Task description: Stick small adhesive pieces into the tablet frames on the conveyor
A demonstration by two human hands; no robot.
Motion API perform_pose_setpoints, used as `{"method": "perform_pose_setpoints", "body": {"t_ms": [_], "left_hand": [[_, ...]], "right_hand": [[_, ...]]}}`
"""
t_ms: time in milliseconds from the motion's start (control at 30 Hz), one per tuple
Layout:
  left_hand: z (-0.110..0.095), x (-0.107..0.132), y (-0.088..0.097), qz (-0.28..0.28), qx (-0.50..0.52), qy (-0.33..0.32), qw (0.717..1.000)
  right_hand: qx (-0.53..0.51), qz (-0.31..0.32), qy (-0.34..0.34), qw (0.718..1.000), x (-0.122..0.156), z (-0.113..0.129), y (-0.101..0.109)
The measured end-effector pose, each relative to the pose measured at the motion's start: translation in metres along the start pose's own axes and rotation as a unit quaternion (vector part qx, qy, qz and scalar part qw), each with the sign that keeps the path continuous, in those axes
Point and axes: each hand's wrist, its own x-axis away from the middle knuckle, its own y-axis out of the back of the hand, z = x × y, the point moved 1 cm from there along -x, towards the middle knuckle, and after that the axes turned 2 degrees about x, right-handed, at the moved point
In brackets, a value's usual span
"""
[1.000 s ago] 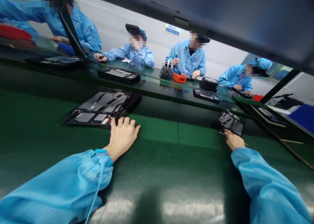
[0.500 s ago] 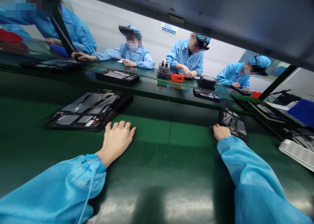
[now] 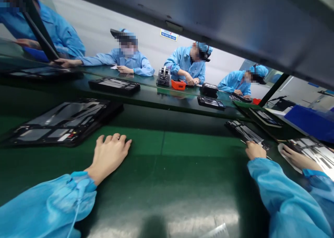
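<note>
My left hand (image 3: 109, 156) lies palm down on the green worktop, fingers a little bent and apart, with nothing in it. Just beyond it is a stack of black tablet-like devices (image 3: 65, 118), their grey inner parts and ribbon strips showing. On the right, my right hand (image 3: 256, 150) is closed around a thin rod-like tool (image 3: 269, 157), whose ends stick out on both sides; its exact kind is unclear. That hand is at the near end of another opened tablet-like device (image 3: 244, 131), partly covering it; whether it grips the device too is hidden.
At far right, another person's hand (image 3: 300, 158) holds an opened device (image 3: 313, 151). A raised ledge (image 3: 172, 104) crosses the bench with more devices (image 3: 114, 85) and an orange bin (image 3: 178, 85). Several co-workers sit beyond it. A dark shelf (image 3: 195, 15) hangs overhead.
My right hand and the device beside it have shifted rightward, away from my left hand. Another person's hand with a device has come in at right. The whole view has turned slightly.
</note>
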Motion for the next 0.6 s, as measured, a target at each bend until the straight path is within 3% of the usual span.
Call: {"method": "perform_pose_setpoints", "body": {"t_ms": [133,333,467,600], "left_hand": [[0.000,-0.001,-0.002,0.004,-0.010,0.005,1.000],[-0.004,-0.002,0.003,0.007,-0.007,0.011,1.000],[-0.007,-0.003,0.004,-0.009,0.009,0.010,1.000],[-0.006,-0.004,0.004,-0.027,0.037,-0.012,0.999]], "right_hand": [[0.001,0.001,0.038,0.999,0.010,0.032,0.005],[-0.052,-0.056,0.210,0.975,0.072,0.070,0.022],[-0.132,-0.114,0.292,0.940,0.122,0.073,0.040],[-0.271,-0.137,0.318,0.898,0.178,0.061,0.047]]}}
